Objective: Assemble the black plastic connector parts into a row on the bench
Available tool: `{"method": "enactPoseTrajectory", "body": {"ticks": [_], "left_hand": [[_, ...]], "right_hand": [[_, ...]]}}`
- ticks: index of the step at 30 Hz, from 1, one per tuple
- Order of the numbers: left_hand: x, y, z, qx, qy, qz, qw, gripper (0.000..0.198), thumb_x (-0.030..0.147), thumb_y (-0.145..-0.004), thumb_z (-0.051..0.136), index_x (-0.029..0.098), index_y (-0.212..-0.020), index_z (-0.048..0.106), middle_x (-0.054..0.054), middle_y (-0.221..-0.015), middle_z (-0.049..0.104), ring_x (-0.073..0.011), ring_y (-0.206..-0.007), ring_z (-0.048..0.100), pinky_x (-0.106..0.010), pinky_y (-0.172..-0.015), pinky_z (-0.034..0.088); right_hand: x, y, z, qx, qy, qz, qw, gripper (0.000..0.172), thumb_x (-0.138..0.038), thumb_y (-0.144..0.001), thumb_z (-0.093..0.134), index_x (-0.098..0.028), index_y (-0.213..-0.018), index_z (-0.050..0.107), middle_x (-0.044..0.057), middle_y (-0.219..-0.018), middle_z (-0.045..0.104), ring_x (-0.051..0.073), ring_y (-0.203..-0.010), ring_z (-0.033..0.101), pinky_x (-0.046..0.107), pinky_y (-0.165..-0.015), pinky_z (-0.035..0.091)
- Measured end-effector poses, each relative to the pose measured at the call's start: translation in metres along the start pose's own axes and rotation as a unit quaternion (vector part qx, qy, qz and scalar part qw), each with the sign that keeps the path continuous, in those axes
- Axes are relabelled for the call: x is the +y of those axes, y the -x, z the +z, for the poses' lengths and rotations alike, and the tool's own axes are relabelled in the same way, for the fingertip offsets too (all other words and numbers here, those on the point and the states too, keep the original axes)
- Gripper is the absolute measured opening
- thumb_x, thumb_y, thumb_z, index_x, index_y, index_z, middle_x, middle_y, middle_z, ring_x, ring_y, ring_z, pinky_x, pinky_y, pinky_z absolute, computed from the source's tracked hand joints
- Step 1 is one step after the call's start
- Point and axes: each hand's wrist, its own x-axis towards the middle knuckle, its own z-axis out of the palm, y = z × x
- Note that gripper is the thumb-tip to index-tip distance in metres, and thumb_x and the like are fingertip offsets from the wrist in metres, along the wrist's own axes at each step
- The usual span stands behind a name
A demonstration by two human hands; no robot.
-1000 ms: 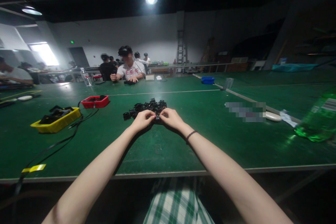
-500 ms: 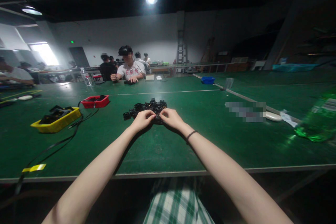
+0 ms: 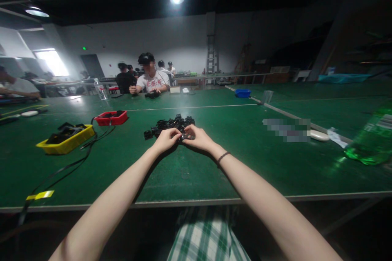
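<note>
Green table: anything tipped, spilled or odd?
The green bottle at far right looks tipped on its side, though blurred. A black cable trails past the yellow bin off the front edge. Left hand and right hand pinch one black part.

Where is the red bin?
Head view: the red bin sits on the green table's left side, beyond the yellow bin, left of the black parts pile.

A wide green table (image 3: 196, 171) is stretching away from the viewer. Small black parts (image 3: 171, 123) are lying in a heap at twelve o'clock. A yellow tray (image 3: 70, 144) and a red tray (image 3: 112, 122) are sitting at ten o'clock. A blue bin (image 3: 242, 93) is resting at one o'clock, and a green bottle (image 3: 370, 142) is lying at three.
</note>
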Motion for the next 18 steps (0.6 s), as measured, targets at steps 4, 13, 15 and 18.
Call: {"method": "enactPoseTrajectory", "body": {"ticks": [4, 13, 15, 18], "left_hand": [[-0.0011, -0.0003, 0.0011, 0.001, 0.003, -0.005, 1.000, 0.022, 0.033, -0.082, 0.053, 0.017, -0.082, 0.068, -0.006, -0.087, 0.073, -0.0210, -0.081, 0.066, -0.033, -0.078, 0.050], [-0.0003, -0.0003, 0.0012, 0.010, -0.010, -0.001, 1.000, 0.023, 0.033, -0.083, 0.051, 0.016, -0.081, 0.067, -0.005, -0.083, 0.072, -0.0199, -0.076, 0.065, -0.031, -0.074, 0.049], [-0.0012, -0.0006, 0.0013, 0.010, -0.007, 0.001, 1.000, 0.023, 0.033, -0.083, 0.051, 0.016, -0.082, 0.067, -0.005, -0.083, 0.072, -0.0196, -0.076, 0.065, -0.031, -0.074, 0.048], [-0.0021, -0.0007, 0.0012, 0.008, -0.004, -0.001, 1.000, 0.023, 0.034, -0.083, 0.051, 0.016, -0.082, 0.067, -0.005, -0.082, 0.071, -0.0194, -0.075, 0.064, -0.030, -0.073, 0.049]], "right_hand": [[0.0013, 0.0006, 0.0016, -0.005, -0.014, 0.000, 1.000, 0.037, -0.020, -0.070, 0.072, -0.016, -0.104, 0.057, 0.005, -0.093, 0.066, 0.015, -0.086, 0.063, 0.030, -0.078, 0.050], [0.0020, -0.0019, 0.0046, -0.007, -0.016, 0.008, 1.000, 0.038, -0.018, -0.069, 0.073, -0.015, -0.103, 0.057, 0.006, -0.093, 0.067, 0.016, -0.087, 0.064, 0.029, -0.078, 0.050], [0.0020, -0.0019, 0.0048, -0.005, -0.008, 0.008, 1.000, 0.038, -0.018, -0.069, 0.073, -0.014, -0.103, 0.057, 0.006, -0.092, 0.067, 0.015, -0.085, 0.063, 0.029, -0.077, 0.050], [0.0020, -0.0015, 0.0045, -0.005, 0.006, 0.003, 1.000, 0.036, -0.019, -0.069, 0.072, -0.015, -0.102, 0.058, 0.004, -0.091, 0.067, 0.015, -0.083, 0.063, 0.028, -0.075, 0.049]]}}
